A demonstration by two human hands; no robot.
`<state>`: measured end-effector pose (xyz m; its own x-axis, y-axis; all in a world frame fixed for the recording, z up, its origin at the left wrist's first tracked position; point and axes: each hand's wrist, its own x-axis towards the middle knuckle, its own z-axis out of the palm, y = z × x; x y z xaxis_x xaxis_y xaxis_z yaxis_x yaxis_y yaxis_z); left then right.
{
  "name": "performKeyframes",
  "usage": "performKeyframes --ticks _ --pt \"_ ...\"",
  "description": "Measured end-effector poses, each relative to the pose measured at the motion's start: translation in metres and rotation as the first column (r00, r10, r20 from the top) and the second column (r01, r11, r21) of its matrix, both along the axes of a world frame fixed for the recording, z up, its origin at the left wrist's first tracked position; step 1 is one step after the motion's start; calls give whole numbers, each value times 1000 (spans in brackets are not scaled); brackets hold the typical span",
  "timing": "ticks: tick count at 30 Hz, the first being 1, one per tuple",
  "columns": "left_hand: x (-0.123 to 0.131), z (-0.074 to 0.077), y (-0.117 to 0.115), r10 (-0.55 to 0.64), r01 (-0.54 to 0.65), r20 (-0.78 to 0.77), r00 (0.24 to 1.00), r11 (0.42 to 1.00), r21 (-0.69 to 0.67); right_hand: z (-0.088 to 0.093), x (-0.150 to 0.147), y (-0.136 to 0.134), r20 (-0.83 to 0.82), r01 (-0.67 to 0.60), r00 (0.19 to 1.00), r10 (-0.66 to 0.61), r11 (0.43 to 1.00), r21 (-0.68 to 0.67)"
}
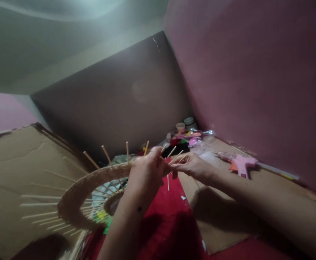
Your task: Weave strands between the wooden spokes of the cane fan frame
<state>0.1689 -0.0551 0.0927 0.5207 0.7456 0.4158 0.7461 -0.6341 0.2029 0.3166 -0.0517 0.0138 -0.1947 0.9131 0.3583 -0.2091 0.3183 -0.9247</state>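
A round woven band (pixel 75 193) in a straw colour hangs tilted in front of me, with thin wooden sticks (pixel 106 156) passing through it and pointing outward like spokes. Inside it sits a smaller woven ring (pixel 109 203), joined to the band by the same sticks. My left hand (pixel 150 169) is closed around the band's right side and hides part of it. Close beside it, my right hand (pixel 192 167) pinches at the band's right end, where several stick tips stick out by its fingers. What lies between those fingertips is too small to make out.
A pink glue gun (pixel 240 162) lies on a cardboard sheet (pixel 225 236) at the right, over a red surface (pixel 169 213). Plastic-wrapped colourful items (pixel 192 139) and small tubs (pixel 190 122) fill the far corner. A large cardboard piece (pixel 14 173) stands at the left.
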Motion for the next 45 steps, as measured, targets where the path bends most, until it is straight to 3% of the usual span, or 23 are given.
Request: performKeyframes --ticks 4,7,11,16,20,25,29,32,37,41,45 --pt "2 2 2 62 -62 37 997 998 2 -5 -1 4 -3 21 1000 -21 1000 7" --pt "1 3 7 49 -50 8 999 998 45 -9 -2 6 -32 9 999 -9 1000 15" --pt "-1 7 10 37 -37 -51 998 999 2 -8 -2 5 -26 -20 999 20 1000 18" --pt "-3 12 7 32 -30 -39 999 998 46 8 21 1 215 -124 968 131 991 -47" --pt "-5 13 7 -2 2 -8 1000 999 44 24 47 -2 346 2 938 0 1000 -4" --pt "-6 16 4 2 -2 -1 1000 998 66 31 56 -8 255 33 966 -37 999 21" --pt "-6 19 1 53 -53 11 999 998 -24 29 53 -10 126 112 985 -119 992 60" --pt "-6 18 0 61 -54 112 992 996 -67 30 52 -12 38 123 991 -127 987 101" --pt "-8 13 2 23 20 333 943 992 -124 26 50 -9 71 45 997 -38 995 -92" --pt "-10 11 2 11 67 448 894 985 -158 19 41 -5 128 -12 990 52 953 -301" --pt "-10 10 2 -14 111 492 870 979 -169 14 25 -4 205 -50 972 113 956 -289"
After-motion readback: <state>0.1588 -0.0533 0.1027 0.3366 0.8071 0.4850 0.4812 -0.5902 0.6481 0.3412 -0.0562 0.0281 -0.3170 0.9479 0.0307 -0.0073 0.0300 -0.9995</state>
